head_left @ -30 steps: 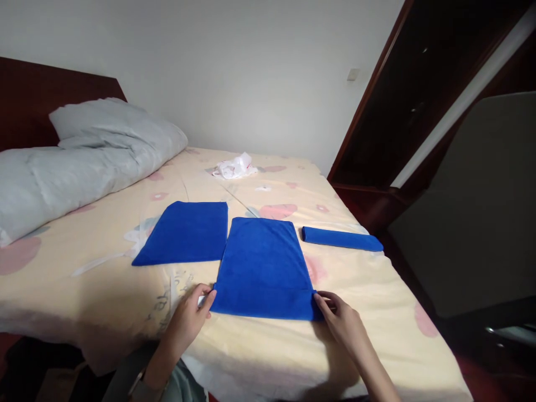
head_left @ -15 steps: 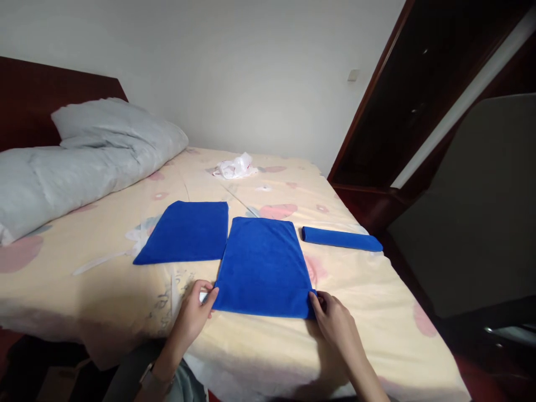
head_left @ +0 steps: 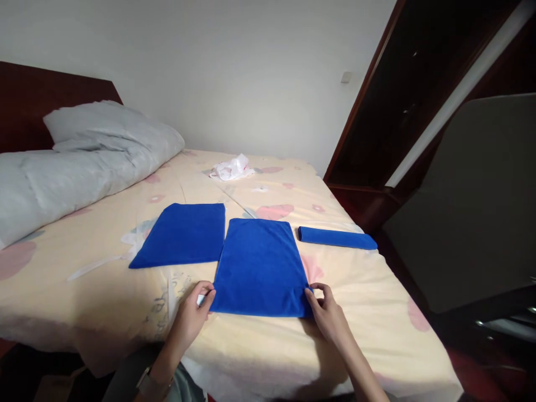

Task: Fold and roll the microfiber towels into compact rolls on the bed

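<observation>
A blue cloth (head_left: pixel 262 257) lies on the bed in front of me, its near edge turned over in a flat band. My left hand (head_left: pixel 196 310) pinches the near left corner of that band between thumb and fingers. At the near right corner, my right hand (head_left: pixel 329 315) grips the same cloth, thumb on top. Left of it and touching or nearly so, a second blue cloth (head_left: pixel 184 234) is spread flat. To the right rests a blue cloth folded into a narrow strip (head_left: pixel 337 238).
The bed (head_left: pixel 377 312) has a cream patterned sheet. A crumpled white plastic bag (head_left: pixel 232 167) sits toward the wall. A grey quilt (head_left: pixel 100 148) is heaped at the left by the dark headboard (head_left: pixel 54 86). Dark wooden furniture (head_left: pixel 368 128) stands at the right.
The view has shifted slightly, moving everything a little left. The right hand's fingers have shifted at the cloth's corner, index finger more raised. Both hands keep hold of the folded edge.
</observation>
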`<state>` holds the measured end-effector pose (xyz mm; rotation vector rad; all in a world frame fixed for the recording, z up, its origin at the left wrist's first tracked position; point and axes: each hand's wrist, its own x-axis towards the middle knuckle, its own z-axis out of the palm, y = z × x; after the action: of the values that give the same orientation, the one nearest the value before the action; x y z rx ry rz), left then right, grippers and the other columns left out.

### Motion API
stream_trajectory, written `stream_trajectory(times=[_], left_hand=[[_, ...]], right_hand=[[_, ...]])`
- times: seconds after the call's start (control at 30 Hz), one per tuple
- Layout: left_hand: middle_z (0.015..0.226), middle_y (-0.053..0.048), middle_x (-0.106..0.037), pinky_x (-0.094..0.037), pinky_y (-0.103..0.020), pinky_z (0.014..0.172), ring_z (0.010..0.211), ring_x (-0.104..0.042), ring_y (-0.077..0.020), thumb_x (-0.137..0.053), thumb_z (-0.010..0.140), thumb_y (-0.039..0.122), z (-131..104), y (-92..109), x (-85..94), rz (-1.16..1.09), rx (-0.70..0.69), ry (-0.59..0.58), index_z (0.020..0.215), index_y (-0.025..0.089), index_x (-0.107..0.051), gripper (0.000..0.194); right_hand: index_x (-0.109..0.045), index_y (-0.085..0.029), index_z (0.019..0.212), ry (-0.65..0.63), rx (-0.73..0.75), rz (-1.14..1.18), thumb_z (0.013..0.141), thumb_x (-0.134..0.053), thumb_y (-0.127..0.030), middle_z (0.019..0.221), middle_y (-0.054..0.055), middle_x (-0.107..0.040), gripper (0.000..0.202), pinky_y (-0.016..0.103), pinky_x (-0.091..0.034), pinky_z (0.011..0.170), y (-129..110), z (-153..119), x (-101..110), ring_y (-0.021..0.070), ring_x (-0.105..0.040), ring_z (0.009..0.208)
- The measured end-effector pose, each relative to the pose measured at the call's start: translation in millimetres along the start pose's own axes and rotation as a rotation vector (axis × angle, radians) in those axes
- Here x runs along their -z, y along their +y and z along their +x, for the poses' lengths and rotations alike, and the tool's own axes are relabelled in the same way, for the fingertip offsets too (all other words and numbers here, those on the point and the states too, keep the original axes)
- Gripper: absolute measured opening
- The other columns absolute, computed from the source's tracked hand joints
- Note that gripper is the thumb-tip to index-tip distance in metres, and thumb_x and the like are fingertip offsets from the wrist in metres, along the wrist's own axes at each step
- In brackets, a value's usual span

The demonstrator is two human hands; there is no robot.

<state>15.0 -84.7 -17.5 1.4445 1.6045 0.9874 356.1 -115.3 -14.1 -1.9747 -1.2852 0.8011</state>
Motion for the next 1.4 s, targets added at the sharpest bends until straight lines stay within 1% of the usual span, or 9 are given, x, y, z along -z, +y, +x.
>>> stream_trajectory(times=[0.17,0.37,0.57,0.67,0.73,0.9,1.07,1.23,1.4], left_hand=[[0.096,-0.005,-0.064,-0.058,-0.026,0.057,0.083,-0.066,-0.0214,-0.055,0.083,0.055,-0.1,5.4,3.8,-0.018,0.001,-0.006,0.097,0.021,-0.061,0.037],[0.092,-0.006,-0.071,-0.057,-0.03,0.055,0.047,-0.058,-0.0122,-0.056,0.081,0.048,3.0,-0.4,13.6,-0.025,0.026,-0.035,0.102,0.017,-0.068,0.04],[0.11,-0.01,-0.073,-0.057,-0.035,0.089,0.102,-0.069,-0.0254,-0.061,0.071,0.032,7.6,-4.7,22.4,-0.113,-0.131,-0.137,0.108,0.017,-0.072,0.042],[0.113,-0.011,-0.073,-0.056,-0.038,0.091,0.103,-0.068,-0.0273,-0.066,0.066,0.03,6.1,-0.2,22.4,-0.113,-0.116,-0.168,0.112,0.017,-0.07,0.048],[0.11,-0.011,-0.073,-0.058,-0.038,0.087,0.098,-0.07,-0.0263,-0.065,0.068,0.032,5.2,1.2,19.9,-0.092,-0.107,-0.157,0.112,0.017,-0.069,0.047],[0.111,-0.01,-0.066,-0.057,-0.034,0.081,0.086,-0.068,-0.0206,-0.061,0.08,0.038,6.1,-3.5,11.8,-0.022,-0.223,-0.051,0.103,0.019,-0.067,0.031],[0.093,-0.005,-0.07,-0.053,-0.028,0.08,0.09,-0.067,-0.0208,-0.058,0.086,0.044,4.6,-3.3,9.8,-0.042,-0.181,-0.06,0.102,0.019,-0.063,0.03],[0.085,-0.005,-0.071,-0.051,-0.027,0.075,0.086,-0.066,-0.0221,-0.057,0.085,0.052,2.4,0.7,10.6,-0.021,-0.102,-0.112,0.09,0.018,-0.066,0.036],[0.076,-0.004,-0.068,-0.048,-0.027,0.068,0.076,-0.065,-0.0208,-0.048,0.089,0.055,-2.2,6.5,12.5,0.261,-0.13,-0.094,0.085,0.02,-0.066,0.04]], right_hand=[[-0.049,-0.029,0.108,0.033,0.094,0.029,0.091,-0.043,-0.055,0.079,0.0,-0.069,0.031,0.028,-0.044,0.062,1.7,-0.3,0.8,0.0203,-0.065,0.065],[-0.062,-0.024,0.092,-0.028,0.083,0.062,0.085,-0.052,-0.055,0.068,0.0,-0.066,0.034,0.027,-0.044,0.057,11.1,3.9,9.5,0.0193,-0.062,0.061],[-0.071,-0.016,0.108,-0.219,0.024,0.462,0.08,-0.053,-0.04,0.094,0.008,-0.074,0.042,0.03,-0.054,0.072,14.3,6.3,28.5,0.0231,-0.069,0.086],[-0.066,-0.019,0.122,-0.305,0.123,0.463,0.077,-0.058,-0.03,0.105,0.007,-0.072,0.047,0.032,-0.053,0.086,14.1,4.4,31.3,0.0225,-0.067,0.098],[-0.064,-0.021,0.123,-0.268,0.21,0.383,0.078,-0.062,-0.032,0.112,0.008,-0.069,0.047,0.034,-0.052,0.091,15.2,4.6,27.4,0.0233,-0.065,0.103],[-0.071,-0.02,0.101,0.01,0.353,0.227,0.082,-0.062,-0.043,0.115,0.011,-0.064,0.031,0.036,-0.049,0.095,14.7,8.3,16.7,0.0267,-0.061,0.11],[-0.065,-0.018,0.102,-0.072,0.175,0.316,0.084,-0.058,-0.054,0.09,0.008,-0.071,0.041,0.031,-0.054,0.07,2.8,2.4,27.0,0.0234,-0.067,0.08],[-0.07,-0.018,0.095,-0.097,0.131,0.28,0.084,-0.057,-0.056,0.096,0.008,-0.074,0.042,0.032,-0.052,0.081,5.0,2.1,30.8,0.0268,-0.067,0.095],[-0.074,-0.023,0.094,-0.033,0.07,0.009,0.083,-0.055,-0.057,0.096,0.007,-0.076,0.041,0.035,-0.051,0.08,12.2,5.3,23.4,0.0293,-0.07,0.093]])
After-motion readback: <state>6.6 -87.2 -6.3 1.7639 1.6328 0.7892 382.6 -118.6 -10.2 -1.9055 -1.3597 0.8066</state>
